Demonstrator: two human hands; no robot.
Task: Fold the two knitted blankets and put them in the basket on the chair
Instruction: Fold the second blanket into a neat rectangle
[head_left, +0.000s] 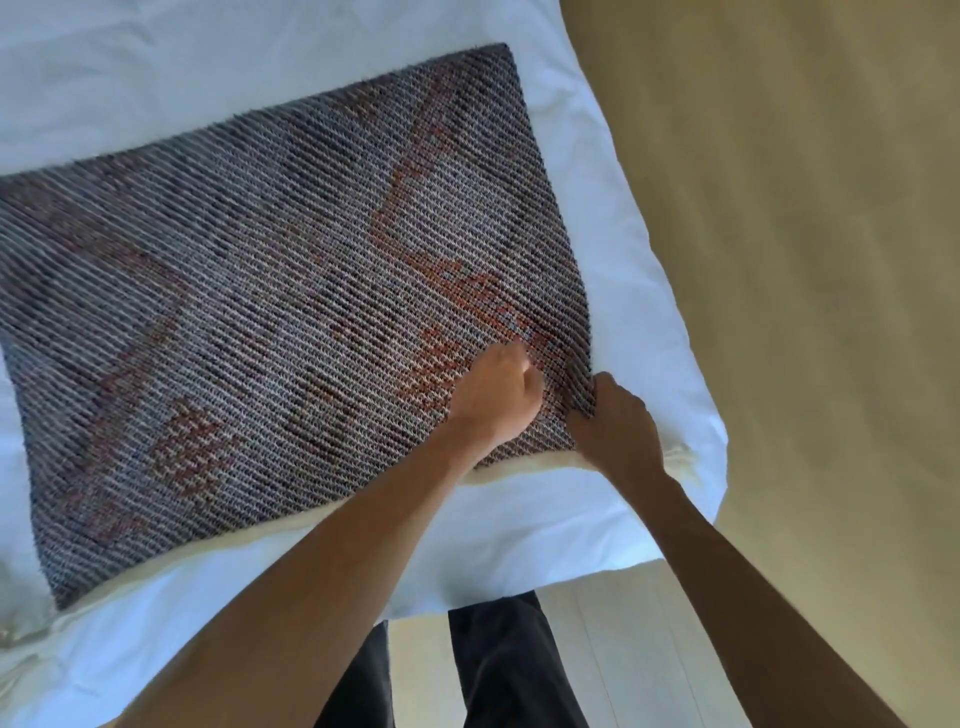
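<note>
A grey-and-rust knitted blanket (270, 312) lies flat as a rectangle on the white bed (519, 540). My right hand (615, 423) pinches the blanket's near right corner, thumb on top and fingers under the edge. My left hand (493, 397) rests on the blanket just left of that corner, fingers curled into the knit. A strip of cream fabric (363, 512) shows under the blanket's near edge; I cannot tell whether it is the second blanket. No basket or chair is in view.
The bed's corner (696, 431) is right of my hands, with tan carpet (805, 260) beyond it. Pale floorboards (613, 649) and my dark trouser legs (498, 670) are below the bed's near edge.
</note>
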